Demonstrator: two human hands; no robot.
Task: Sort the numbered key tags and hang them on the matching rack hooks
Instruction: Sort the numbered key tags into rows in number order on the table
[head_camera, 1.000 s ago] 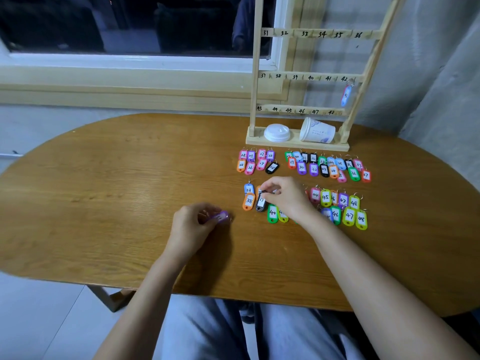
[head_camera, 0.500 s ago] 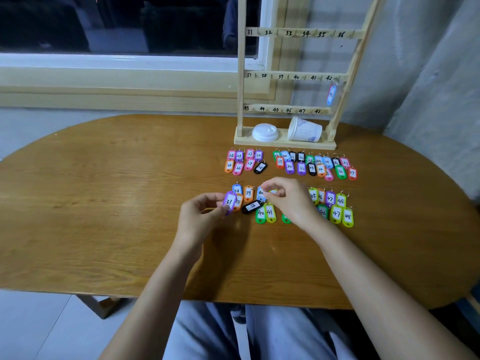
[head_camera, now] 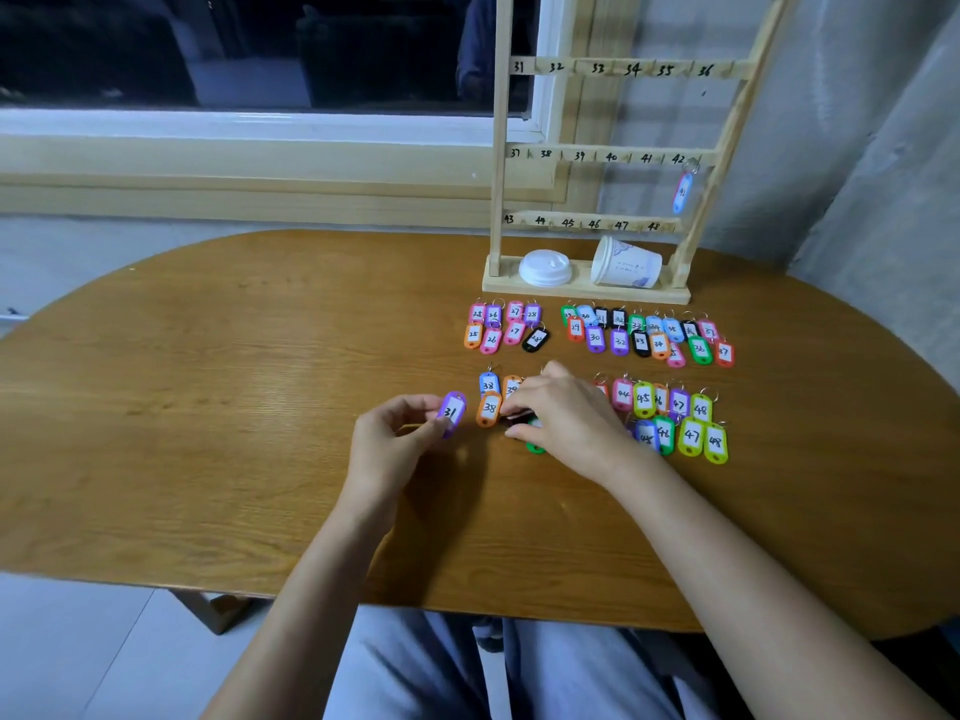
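Head view: left hand pinches purple tag 31, beside right hand curled over tags, grip unclear.

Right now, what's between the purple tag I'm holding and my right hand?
Only the orange 38 tag, lying on the table, in the head view.

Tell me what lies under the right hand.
Under the right hand, a green tag and a black tag poke out at the fingertips; the orange 39 tag is half covered. Those two numbers and anything beneath the palm are hidden.
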